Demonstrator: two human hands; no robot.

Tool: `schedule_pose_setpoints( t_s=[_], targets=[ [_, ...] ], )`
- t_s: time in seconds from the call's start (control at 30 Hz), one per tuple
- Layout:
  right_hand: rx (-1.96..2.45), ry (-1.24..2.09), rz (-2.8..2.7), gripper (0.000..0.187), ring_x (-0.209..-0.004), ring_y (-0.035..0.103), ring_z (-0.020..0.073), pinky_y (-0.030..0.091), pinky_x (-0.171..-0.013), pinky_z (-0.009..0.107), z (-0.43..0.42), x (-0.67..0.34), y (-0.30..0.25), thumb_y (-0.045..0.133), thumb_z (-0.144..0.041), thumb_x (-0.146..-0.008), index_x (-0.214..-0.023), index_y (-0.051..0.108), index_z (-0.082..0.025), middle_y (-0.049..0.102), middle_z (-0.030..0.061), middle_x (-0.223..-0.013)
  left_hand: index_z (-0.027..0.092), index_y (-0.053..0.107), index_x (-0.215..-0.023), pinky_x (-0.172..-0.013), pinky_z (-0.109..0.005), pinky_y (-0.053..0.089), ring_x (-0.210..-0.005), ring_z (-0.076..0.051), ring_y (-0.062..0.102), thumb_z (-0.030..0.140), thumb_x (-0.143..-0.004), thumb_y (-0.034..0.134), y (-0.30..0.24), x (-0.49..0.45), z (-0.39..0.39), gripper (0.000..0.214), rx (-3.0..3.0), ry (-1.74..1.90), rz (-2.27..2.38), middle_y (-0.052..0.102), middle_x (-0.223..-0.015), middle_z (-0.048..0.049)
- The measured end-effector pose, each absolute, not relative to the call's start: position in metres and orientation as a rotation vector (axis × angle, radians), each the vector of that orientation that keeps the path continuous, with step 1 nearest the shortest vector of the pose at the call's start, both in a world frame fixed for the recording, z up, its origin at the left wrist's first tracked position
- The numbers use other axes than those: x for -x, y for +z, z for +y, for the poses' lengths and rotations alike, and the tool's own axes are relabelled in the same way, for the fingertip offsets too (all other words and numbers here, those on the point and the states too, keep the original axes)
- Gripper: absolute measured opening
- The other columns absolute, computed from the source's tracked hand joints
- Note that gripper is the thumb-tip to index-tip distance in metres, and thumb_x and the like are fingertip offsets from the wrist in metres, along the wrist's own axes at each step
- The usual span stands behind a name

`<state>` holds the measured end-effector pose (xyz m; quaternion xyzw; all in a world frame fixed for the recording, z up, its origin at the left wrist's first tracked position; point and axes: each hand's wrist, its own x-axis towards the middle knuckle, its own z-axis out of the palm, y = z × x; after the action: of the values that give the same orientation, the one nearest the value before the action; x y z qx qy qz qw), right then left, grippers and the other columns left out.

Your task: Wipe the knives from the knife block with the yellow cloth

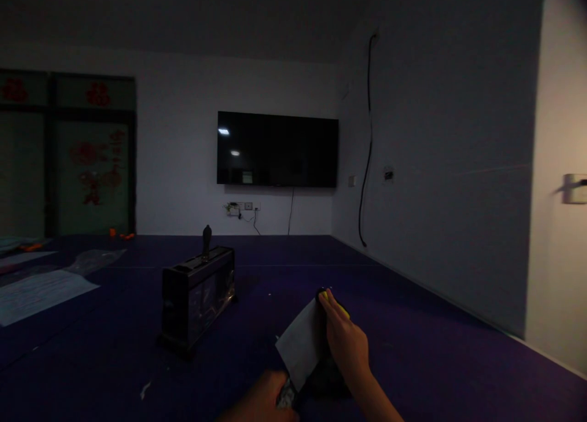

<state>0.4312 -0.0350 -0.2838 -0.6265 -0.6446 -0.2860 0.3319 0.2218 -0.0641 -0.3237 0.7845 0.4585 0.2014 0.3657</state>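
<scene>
My right hand is closed around a small yellow-and-black object, mostly hidden by the fingers, so its kind is unclear. A white sheet slants down and left from that hand, its upper corner against the black part. Blurred at the bottom edge, my left hand curls its fingers by a greyish, crumpled-looking thing near the sheet's lower corner. A dark patch below the sheet is too dim to make out.
On the purple-blue tabletop, a black box-shaped device with a knobbed lever stands left of my hands. Papers and clear plastic lie far left, with small orange items behind. A white scrap lies nearby. Walls border the table.
</scene>
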Motion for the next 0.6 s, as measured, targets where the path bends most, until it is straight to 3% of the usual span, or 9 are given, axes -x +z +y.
schedule_pose_setpoints(
  t_s=[0.13, 0.37, 0.6],
  targets=[
    [1.641, -0.741, -1.684, 0.058, -0.056, 0.065, 0.0097, 0.050, -0.042, 0.017, -0.035, -0.431, -0.284, 0.034, -0.005, -0.078, -0.129, 0.040, -0.032, 0.046, 0.0014, -0.131, 0.016, 0.056, -0.097, -0.075, -0.028, 0.041, -0.087, -0.018, 0.051, 0.030, -0.064, 0.062, -0.329, -0.221, -0.061, 0.036, -2.029, 0.530, 1.099, 0.059, -0.091, -0.0021],
    [1.608, -0.712, -1.772, 0.055, -0.062, 0.066, 0.0102, 0.051, -0.046, 0.016, -0.037, -0.416, -0.291, 0.034, -0.005, -0.079, -0.127, 0.044, -0.029, 0.048, 0.0049, -0.130, 0.018, 0.050, -0.113, -0.090, -0.036, 0.037, -0.107, -0.024, 0.047, 0.029, -0.062, 0.065, -0.327, -0.220, -0.062, 0.054, -1.987, 0.563, 1.155, 0.056, -0.111, -0.0070],
    [1.535, -0.743, -1.877, 0.054, -0.063, 0.067, 0.0111, 0.051, -0.045, 0.017, -0.043, -0.404, -0.293, 0.032, -0.005, -0.081, -0.127, 0.045, -0.028, 0.047, 0.0046, -0.131, 0.018, 0.051, -0.111, -0.083, -0.033, 0.040, -0.095, -0.021, 0.053, 0.027, -0.066, 0.060, -0.324, -0.220, -0.066, 0.046, -1.951, 0.559, 1.123, 0.059, -0.104, -0.0054]
  ],
)
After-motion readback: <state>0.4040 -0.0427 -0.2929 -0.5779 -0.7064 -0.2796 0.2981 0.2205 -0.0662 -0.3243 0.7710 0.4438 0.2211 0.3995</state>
